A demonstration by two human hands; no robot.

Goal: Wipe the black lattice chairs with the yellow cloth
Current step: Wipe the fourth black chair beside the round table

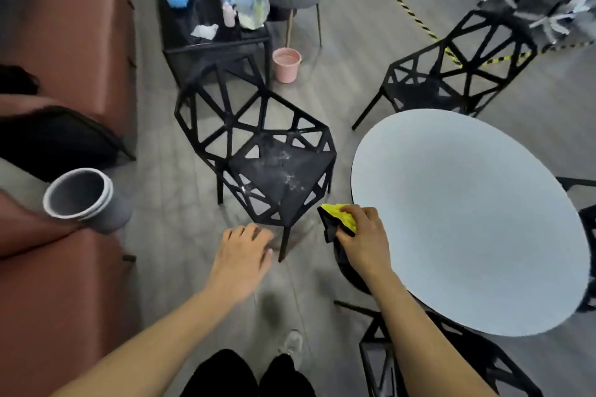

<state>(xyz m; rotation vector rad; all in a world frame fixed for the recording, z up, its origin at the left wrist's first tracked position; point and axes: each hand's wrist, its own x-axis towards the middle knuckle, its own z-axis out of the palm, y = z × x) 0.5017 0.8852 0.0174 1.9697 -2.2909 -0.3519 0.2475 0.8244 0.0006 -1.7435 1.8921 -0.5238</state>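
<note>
A black lattice chair (258, 151) stands in the middle of the floor, its seat marked with white dusty smears. My right hand (364, 238) grips a yellow cloth (340, 217) with a dark underside, just off the seat's front right corner. My left hand (245, 250) reaches forward with relaxed fingers, empty, close to the chair's front leg. A second black lattice chair (458, 71) stands beyond the round table. A third black lattice chair (429, 361) is partly under the table at the bottom right.
A round white table (467, 213) fills the right. Brown sofas (64, 42) line the left, with a grey cup (82, 198) on an arm. A black side table (209, 19) holds bags and bottles; a pink bucket (286, 64) stands beside it. My feet (290, 351) are below.
</note>
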